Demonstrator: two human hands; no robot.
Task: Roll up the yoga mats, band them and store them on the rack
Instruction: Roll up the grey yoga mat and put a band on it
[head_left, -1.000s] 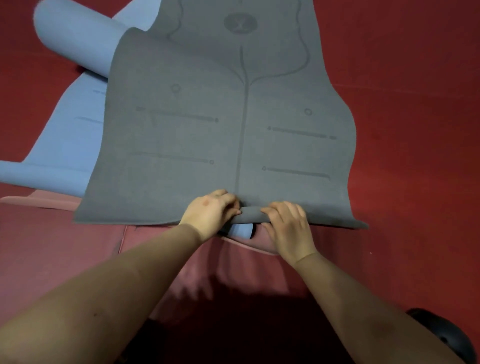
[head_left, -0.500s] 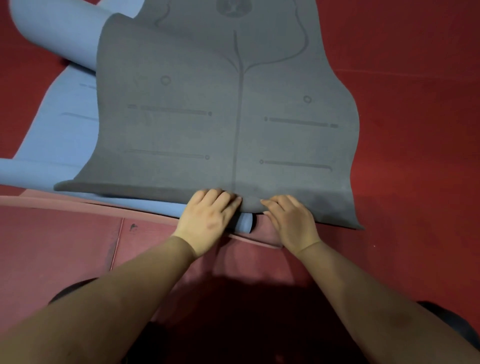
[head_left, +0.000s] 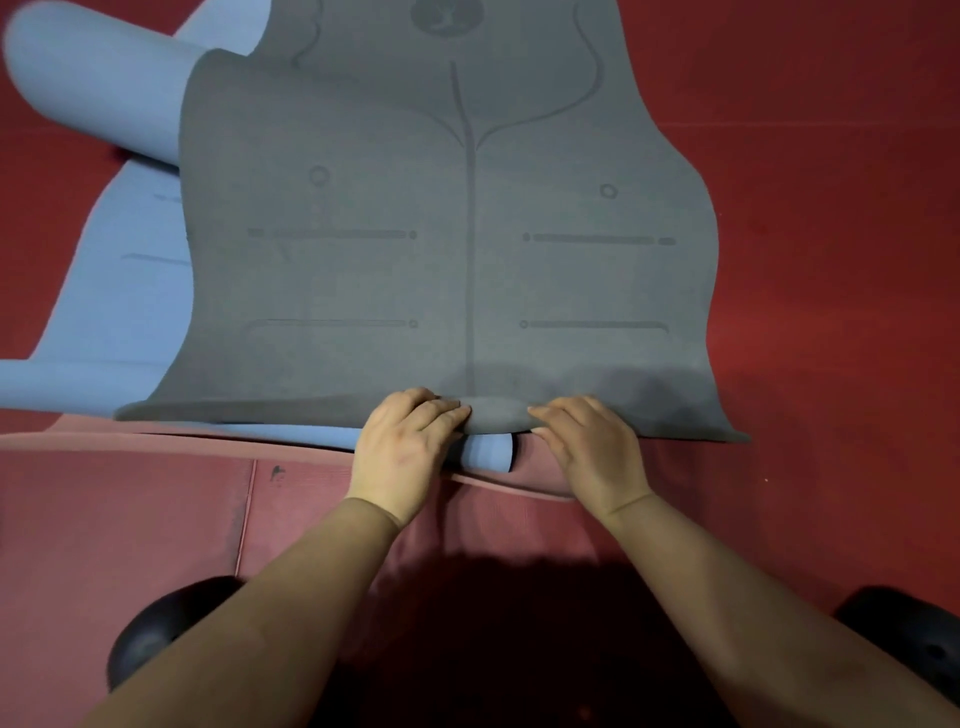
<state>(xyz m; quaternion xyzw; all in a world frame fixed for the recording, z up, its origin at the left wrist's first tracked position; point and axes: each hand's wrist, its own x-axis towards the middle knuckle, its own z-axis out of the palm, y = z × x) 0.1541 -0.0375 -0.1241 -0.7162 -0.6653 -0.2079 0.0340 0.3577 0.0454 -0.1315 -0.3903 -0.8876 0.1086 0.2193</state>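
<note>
Since a moment ago the near edge of the grey mat (head_left: 457, 249) has been curled into a small first fold between the hands, so rolling is judged only begun. It is pinched by the left hand (head_left: 402, 447) and right hand (head_left: 587, 449). A blue mat (head_left: 119, 291) lies beneath, leftward; red floor (head_left: 831, 234) surrounds them.

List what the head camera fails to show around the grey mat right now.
- Grey mat: far end cut off by the top edge.
- Blue mat: mostly hidden under the grey mat; left part cut off by the frame.
- Left hand and right hand: fingertips hidden under the curled near edge.
- Rack and bands: not in view.
</note>
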